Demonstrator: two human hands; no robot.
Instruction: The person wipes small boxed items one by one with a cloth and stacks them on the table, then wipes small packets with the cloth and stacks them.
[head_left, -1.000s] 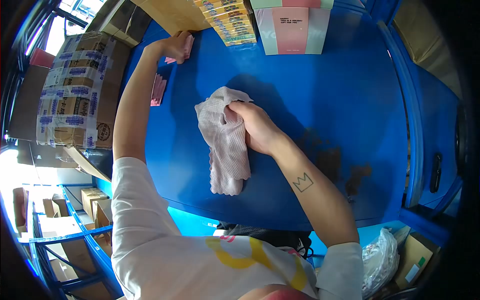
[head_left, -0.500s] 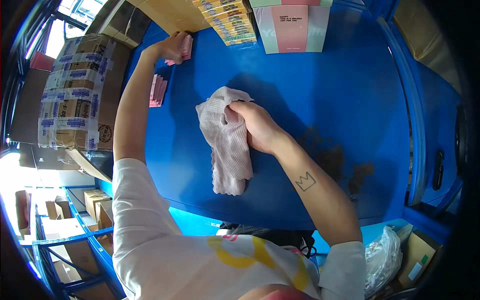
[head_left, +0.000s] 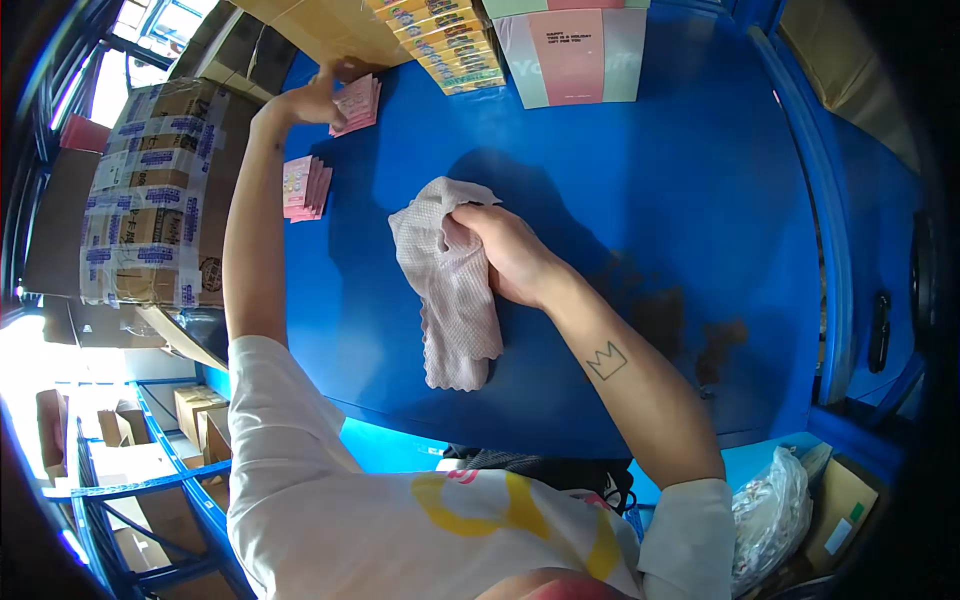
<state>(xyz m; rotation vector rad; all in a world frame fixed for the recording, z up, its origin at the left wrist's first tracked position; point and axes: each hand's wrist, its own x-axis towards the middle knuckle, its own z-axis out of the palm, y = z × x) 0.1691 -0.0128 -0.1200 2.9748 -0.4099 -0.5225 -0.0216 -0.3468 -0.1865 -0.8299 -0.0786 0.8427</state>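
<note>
My right hand [head_left: 507,250] grips a pale, textured cloth [head_left: 462,310] with a scalloped edge. The cloth hangs down over the blue table, its upper part bunched at my thumb. Far out at the upper left, my left hand [head_left: 307,102] is spread, thumb and fingers apart, beside a fanned stack of pink packets [head_left: 358,103]. Its thumb is at the stack's edge; whether it touches I cannot tell. Closer to me, under the left forearm's right side, lies a second stack of pink packets [head_left: 305,188].
A blue table [head_left: 700,190] carries brown stains [head_left: 660,320] at the right. Along the back stand a stack of yellow boxes [head_left: 450,45] and a pink-and-grey gift box [head_left: 575,58]. A taped carton [head_left: 150,195] is on the left; a clear plastic bag [head_left: 770,515] sits lower right.
My left hand has shifted left off the far pink stack, with its fingers spreading, and more of the packets shows. My right hand and the cloth have hardly moved.
</note>
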